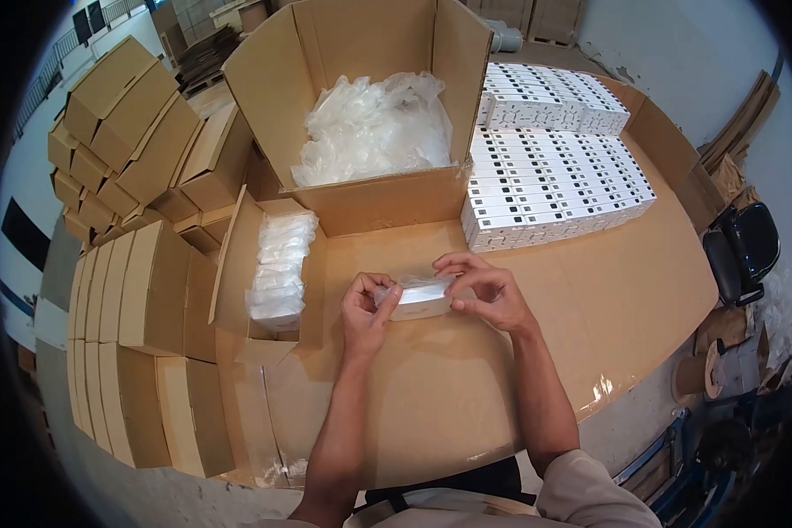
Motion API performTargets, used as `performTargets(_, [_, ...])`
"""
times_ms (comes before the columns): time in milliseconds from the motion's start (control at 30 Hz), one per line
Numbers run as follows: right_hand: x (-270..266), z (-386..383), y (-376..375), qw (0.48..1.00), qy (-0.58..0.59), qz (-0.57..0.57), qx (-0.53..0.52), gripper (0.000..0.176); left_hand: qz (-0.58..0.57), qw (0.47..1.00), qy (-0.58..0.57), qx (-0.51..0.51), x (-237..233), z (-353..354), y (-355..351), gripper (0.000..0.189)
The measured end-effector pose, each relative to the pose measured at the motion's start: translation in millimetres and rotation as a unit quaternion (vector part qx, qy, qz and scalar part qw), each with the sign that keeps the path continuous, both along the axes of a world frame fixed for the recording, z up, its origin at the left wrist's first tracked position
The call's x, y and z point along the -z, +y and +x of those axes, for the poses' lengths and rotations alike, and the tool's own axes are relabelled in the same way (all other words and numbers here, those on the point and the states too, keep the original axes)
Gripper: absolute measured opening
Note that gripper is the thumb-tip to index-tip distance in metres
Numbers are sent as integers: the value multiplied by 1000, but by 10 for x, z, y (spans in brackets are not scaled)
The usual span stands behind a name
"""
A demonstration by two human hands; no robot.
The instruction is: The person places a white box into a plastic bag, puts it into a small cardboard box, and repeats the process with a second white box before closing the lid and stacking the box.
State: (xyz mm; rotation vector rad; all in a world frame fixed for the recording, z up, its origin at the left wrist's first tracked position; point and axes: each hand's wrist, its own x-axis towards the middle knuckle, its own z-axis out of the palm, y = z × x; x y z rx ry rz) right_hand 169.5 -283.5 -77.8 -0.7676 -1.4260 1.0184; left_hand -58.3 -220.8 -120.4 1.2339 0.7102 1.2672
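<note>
Two bare forearms reach out from the camera. The left hand and right hand each pinch an end of a small white box in a clear, crinkly plastic sleeve, just above the cardboard-covered table. The slick film could slip from the fingertips, or tear on the box's square corners if pulled hard. Behind, a corrugated carton holds loose glossy bags; flat white boxes are stacked to the right.

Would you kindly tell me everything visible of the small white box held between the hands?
The small white rectangular box looks like cardboard, partly sheathed in clear crinkled plastic film. It lies level, long side across the view, above the brown cardboard-covered table. The left hand pinches its left end, the right hand its right end.
</note>
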Motion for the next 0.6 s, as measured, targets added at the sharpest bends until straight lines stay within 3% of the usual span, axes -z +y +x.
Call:
performTargets(133, [-80, -31, -47, 990, -141, -30, -9, 30, -18, 1000, -6, 5, -53, 14, -15, 25])
performTargets(233, [-110, -121, -48, 980, -170, -98, -1, 30, -8, 1000, -15, 5, -7, 15, -6, 24])
performTargets(600, [-51, -191, -20, 968, -168, -167, 79, 33, 2, 1000, -6, 12, -44, 10, -14, 22])
